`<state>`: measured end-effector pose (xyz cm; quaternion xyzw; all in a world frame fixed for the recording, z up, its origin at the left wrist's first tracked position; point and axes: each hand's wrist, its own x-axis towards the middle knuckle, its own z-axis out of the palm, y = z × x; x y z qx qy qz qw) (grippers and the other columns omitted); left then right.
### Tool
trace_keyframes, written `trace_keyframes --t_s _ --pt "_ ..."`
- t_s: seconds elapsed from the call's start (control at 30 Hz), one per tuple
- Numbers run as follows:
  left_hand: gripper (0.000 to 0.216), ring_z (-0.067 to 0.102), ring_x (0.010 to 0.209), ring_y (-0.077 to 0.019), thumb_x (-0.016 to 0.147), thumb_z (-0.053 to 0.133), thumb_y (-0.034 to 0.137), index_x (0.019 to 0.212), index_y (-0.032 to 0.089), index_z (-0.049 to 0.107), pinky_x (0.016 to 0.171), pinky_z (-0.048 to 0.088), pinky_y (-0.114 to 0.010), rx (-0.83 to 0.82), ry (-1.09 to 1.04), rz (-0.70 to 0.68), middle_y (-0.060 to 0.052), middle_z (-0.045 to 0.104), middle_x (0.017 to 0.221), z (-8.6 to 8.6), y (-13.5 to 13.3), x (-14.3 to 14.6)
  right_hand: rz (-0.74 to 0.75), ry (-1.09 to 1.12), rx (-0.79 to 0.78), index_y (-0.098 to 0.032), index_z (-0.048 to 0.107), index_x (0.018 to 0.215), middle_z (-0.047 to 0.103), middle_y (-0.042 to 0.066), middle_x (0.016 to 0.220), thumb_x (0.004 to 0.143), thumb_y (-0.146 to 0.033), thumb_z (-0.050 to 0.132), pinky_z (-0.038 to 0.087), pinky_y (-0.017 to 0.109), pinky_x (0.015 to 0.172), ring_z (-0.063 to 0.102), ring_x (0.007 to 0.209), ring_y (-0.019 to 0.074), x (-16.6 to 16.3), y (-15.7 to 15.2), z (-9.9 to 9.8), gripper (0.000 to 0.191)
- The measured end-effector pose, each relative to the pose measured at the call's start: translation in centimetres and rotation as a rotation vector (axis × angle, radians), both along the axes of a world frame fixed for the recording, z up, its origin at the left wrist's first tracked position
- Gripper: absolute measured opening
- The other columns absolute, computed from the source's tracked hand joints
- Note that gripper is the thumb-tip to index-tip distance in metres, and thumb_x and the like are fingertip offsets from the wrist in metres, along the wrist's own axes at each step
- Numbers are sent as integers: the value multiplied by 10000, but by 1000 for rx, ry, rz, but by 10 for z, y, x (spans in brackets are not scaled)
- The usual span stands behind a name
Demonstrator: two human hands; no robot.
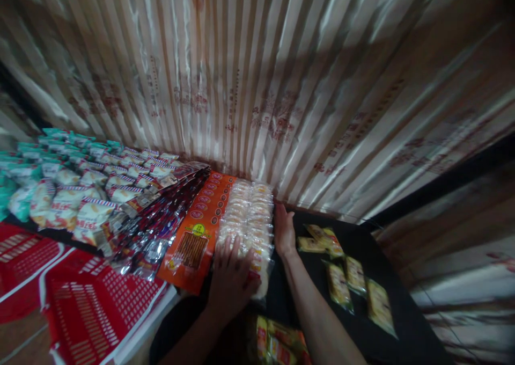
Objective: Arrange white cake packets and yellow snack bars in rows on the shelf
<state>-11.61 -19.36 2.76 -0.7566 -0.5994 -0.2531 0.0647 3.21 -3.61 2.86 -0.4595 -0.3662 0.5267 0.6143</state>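
Two rows of white rice crackers in clear wrappers (249, 209) lie in the middle of a black shelf. My left hand (233, 265) rests on their near end, palm down with the fingers spread. Along their right side stands my right hand (284, 230), fingers stretched out, its inner side against or close by the row. Directly left of the crackers is an orange snack packet (197, 231) with a picture of brown sticks. Several yellow wrapped snacks (340, 284) lie loosely scattered to the right of my right hand.
Rows of white and teal snack bags (92, 209) and dark shiny packets (161, 236) fill the left. Red plastic baskets (92, 311) stand below. More yellow packets (277, 343) sit low at the front. A pleated printed sheet (241, 75) hangs behind the black shelf (386, 279).
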Motion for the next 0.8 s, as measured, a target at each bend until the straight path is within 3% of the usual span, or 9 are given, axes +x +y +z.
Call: trace_keyframes --t_s 0.27,0.43,0.57,0.67,0.8 --pt "582 257 1329 -294 828 438 495 1358 272 346 1066 198 -499 12 0 44 -87 343 1432 -10 0 3 -55 45 48 -261 380 1341 336 14 1441 841 -628 255 160 362 1123 244 1344 144 2 -86 -5 632" --pt "594 212 1345 -327 825 455 482 1353 224 365 1062 203 -536 65 34 15 -122 321 1439 -18 4 4 4 20 -9 -256 299 1382 336 24 1440 824 -662 240 211 385 1102 257 1340 160 -15 -97 -21 692" --pt "584 143 1361 -352 821 467 471 1339 211 391 1049 216 -569 77 12 -1 -135 293 1449 -19 1 3 -43 45 27 -234 352 1358 347 41 1434 823 -648 279 248 378 1084 302 1321 169 -19 -102 -21 680" --pt "537 118 1366 -349 839 450 413 1318 172 422 1059 189 -582 103 -54 -15 -152 283 1450 -19 -3 1 -163 49 96 -200 419 1310 394 73 1405 835 -602 331 220 380 1093 324 1308 164 -3 -123 -15 628" --pt "448 117 1373 -309 874 364 272 1271 86 454 1072 232 -536 167 -214 -49 -176 299 1437 -20 -6 -3 -205 23 90 -170 539 1179 582 122 1214 840 -578 361 351 424 1000 522 1139 205 38 -172 -7 559"
